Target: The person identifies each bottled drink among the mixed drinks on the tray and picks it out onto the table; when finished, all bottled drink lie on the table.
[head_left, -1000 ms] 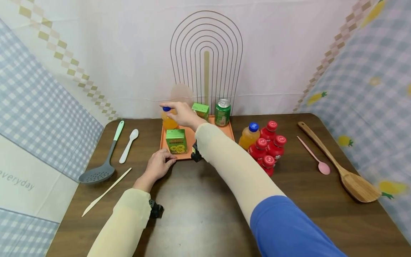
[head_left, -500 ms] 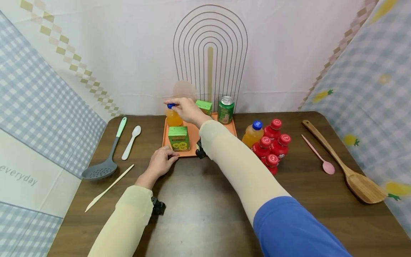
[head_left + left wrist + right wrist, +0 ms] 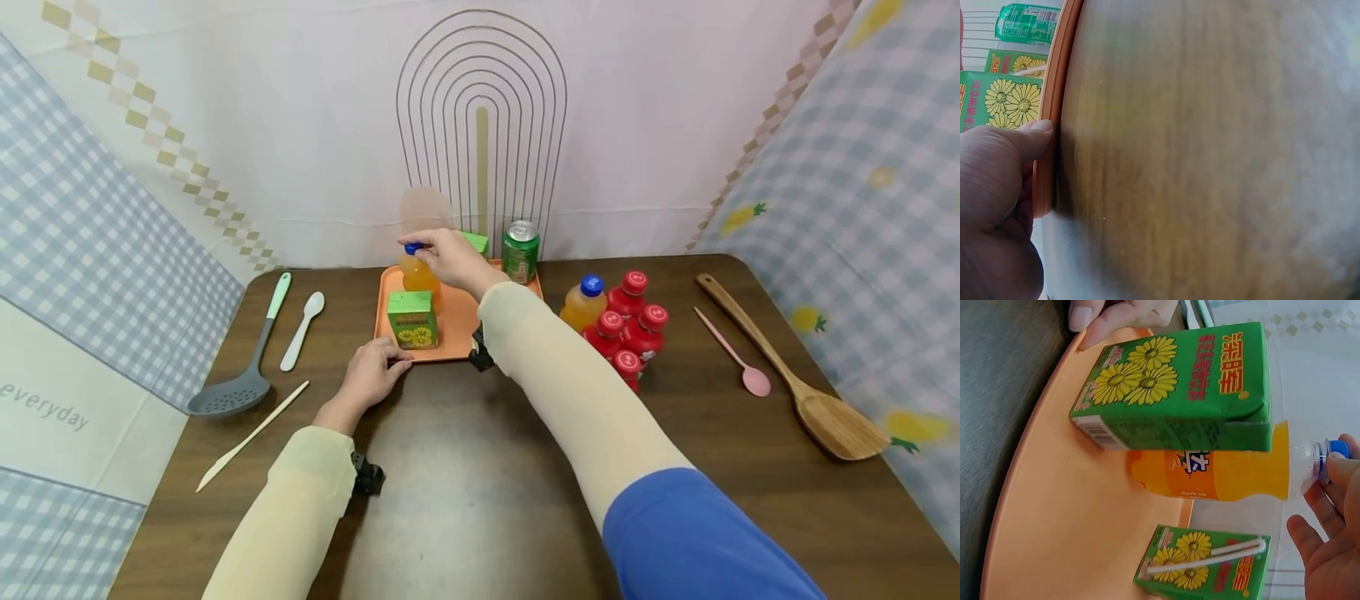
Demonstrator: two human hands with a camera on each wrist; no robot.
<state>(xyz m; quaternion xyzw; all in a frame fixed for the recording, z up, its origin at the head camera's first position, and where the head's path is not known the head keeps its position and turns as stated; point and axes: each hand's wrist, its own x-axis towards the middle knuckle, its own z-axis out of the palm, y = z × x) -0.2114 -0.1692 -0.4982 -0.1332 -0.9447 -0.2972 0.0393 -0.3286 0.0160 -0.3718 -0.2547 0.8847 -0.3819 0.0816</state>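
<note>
My right hand pinches the blue cap of an orange soda bottle, which stands upright over the back left part of an orange tray. My left hand grips the tray's front left corner, thumb against the rim. Just in front of the bottle is a green drink carton with yellow flowers. A second carton, with a white straw on its side, stands farther back, partly hidden by my right hand in the head view. Beside it is a green can at the back right.
Right of the tray stand another orange soda bottle and several red bottles. A pink spoon and a wooden spatula lie farther right. A slotted turner, a white spoon and a thin pale knife lie left.
My right hand has shifted the orange soda bottle rightward, away from the tray's left edge to behind the front carton. The left hand stays on the tray corner.
</note>
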